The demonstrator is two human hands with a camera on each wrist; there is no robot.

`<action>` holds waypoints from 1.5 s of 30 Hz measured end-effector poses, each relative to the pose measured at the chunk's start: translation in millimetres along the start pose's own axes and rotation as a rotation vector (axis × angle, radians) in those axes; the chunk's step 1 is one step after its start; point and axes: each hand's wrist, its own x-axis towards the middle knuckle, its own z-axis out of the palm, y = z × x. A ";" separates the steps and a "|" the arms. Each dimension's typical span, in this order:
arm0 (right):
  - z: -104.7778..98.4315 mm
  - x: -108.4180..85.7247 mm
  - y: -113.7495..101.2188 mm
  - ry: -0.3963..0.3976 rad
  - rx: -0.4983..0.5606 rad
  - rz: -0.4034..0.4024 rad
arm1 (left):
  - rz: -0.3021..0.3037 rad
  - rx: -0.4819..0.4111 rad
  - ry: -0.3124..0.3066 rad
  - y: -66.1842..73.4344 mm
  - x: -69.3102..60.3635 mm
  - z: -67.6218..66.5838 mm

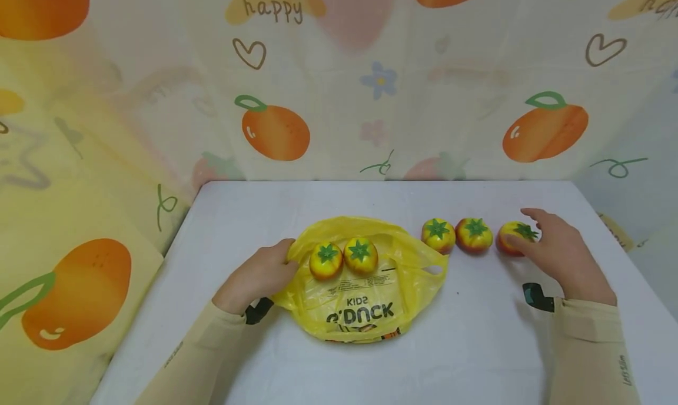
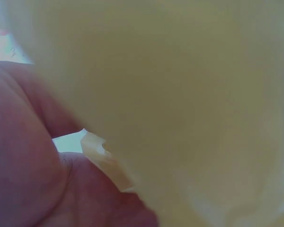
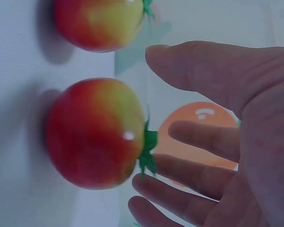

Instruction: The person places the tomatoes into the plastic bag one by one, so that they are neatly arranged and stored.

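My left hand (image 1: 259, 275) pinches the left rim of a yellow plastic bag (image 1: 418, 299) with black print, which lies with its mouth spread. In the left wrist view the bag (image 2: 180, 94) fills most of the picture and hides the fingertips. Two red-and-yellow tomatoes with green star-shaped tops, a left one (image 1: 325, 261) and a right one (image 1: 361, 256), sit in the bag. Over the rightmost tomato (image 1: 508, 240) on the table hovers my right hand (image 1: 561, 249). Its fingers are spread, and the right wrist view shows a gap between palm and tomato (image 3: 94, 137).
Two more tomatoes stand in a row right of the bag, one (image 1: 438, 235) by the bag's rim and another (image 1: 474, 235) beside it. The white table (image 1: 477, 358) ends at the back against a fruit-patterned cloth (image 1: 371, 134).
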 end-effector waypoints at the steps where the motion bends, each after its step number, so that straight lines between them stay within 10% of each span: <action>1: 1.3 1.1 0.8 -0.008 0.002 0.007 | 0.001 0.002 0.000 0.3 -0.1 0.2; 45: 11.9 3.5 -1.3 -0.028 -0.003 0.021 | 0.014 0.010 -0.003 1.6 -2.9 2.3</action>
